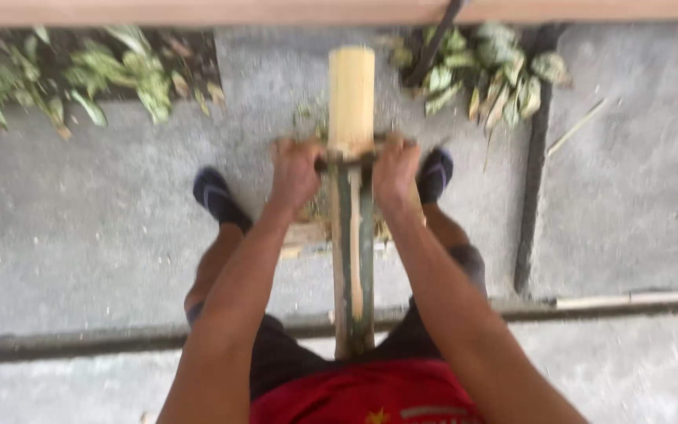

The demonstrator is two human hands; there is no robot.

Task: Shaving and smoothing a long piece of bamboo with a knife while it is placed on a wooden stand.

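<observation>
Head view: left hand (295, 169) and right hand (395, 166) both clenched around blade handles (344, 162) across bamboo pole (352, 102).

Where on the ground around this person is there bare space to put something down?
Bare concrete floor lies open left of the left foot, below the leaves. More lies right of the dark groove, above the thin stick. It is crowded in the middle, where the left hand and right hand grip a tool across the bamboo pole.

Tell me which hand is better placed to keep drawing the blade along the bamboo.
Neither clearly: left hand and right hand grip opposite ends of the blade across the bamboo pole, symmetrically.
</observation>
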